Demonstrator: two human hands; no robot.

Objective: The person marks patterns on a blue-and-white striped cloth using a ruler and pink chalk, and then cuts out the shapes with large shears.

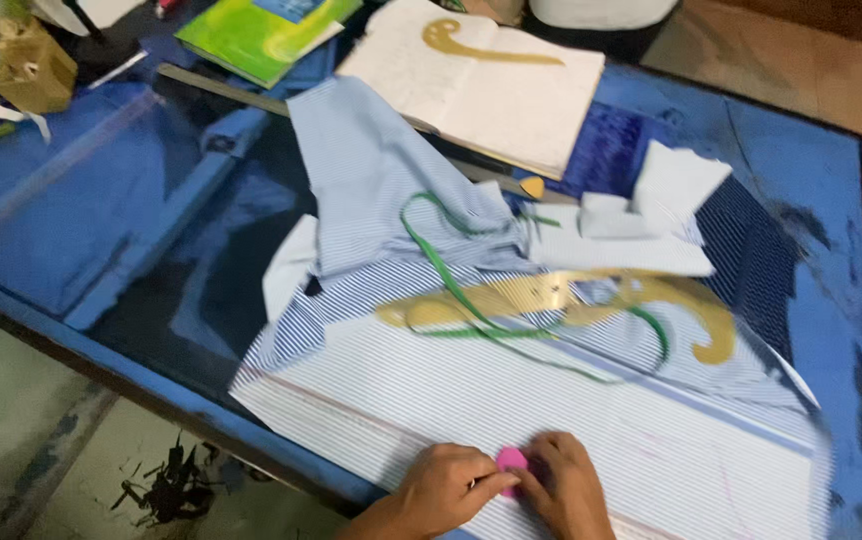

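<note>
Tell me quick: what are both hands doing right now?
Left hand: closed, pinching the pink tailor's chalk against the striped fabric.
Right hand: fingers curled onto the same chalk; firm grip cannot be told.

Blue table [811, 190]: striped cloth [511, 410] spread across middle, open notebook [491, 85] at far edge, green book [251, 35] beside it.

- Left hand [441, 490]: bare, no glove, ring or watch in view.
- Right hand [569, 487]: bare likewise.
- Forearms show no sleeve before the frame's edge.
</note>
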